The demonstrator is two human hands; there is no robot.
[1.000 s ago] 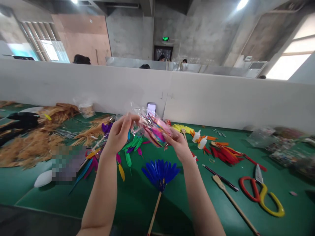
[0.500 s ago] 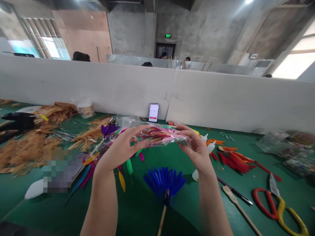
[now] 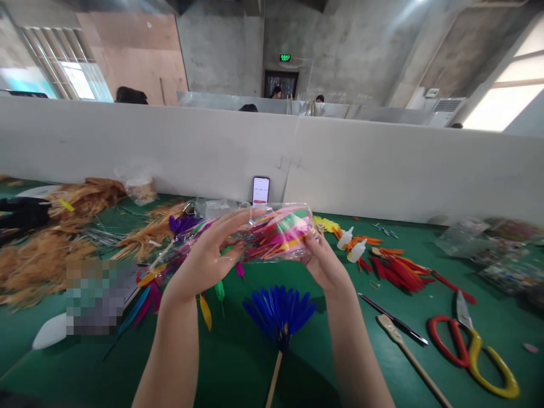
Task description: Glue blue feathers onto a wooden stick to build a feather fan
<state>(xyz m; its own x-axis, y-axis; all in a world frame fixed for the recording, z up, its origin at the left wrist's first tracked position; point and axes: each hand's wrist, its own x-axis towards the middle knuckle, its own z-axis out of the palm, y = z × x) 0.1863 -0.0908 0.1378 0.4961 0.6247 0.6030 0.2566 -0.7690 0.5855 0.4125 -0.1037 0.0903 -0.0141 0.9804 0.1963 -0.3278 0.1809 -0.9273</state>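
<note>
- The left hand (image 3: 210,258) has its fingers laid over the bag and its thumb beneath, closed around the packet's middle stretch.
- The right hand (image 3: 325,262) pinches the right end, thumb on the near side.
- Between them, from where I stand, the long, clear plastic bag of slender multicoloured pieces (image 3: 283,232) hangs raised, its long axis running side to side; it reaches leftward past the left hand, so the right one is nearer an end.
- Below and closer to the person, the blue feather fan on a pale wooden stick (image 3: 280,310) lies untouched on the green tabletop (image 3: 229,362).
- Farther right rest scissors with red and yellow handles (image 3: 461,341).
</note>
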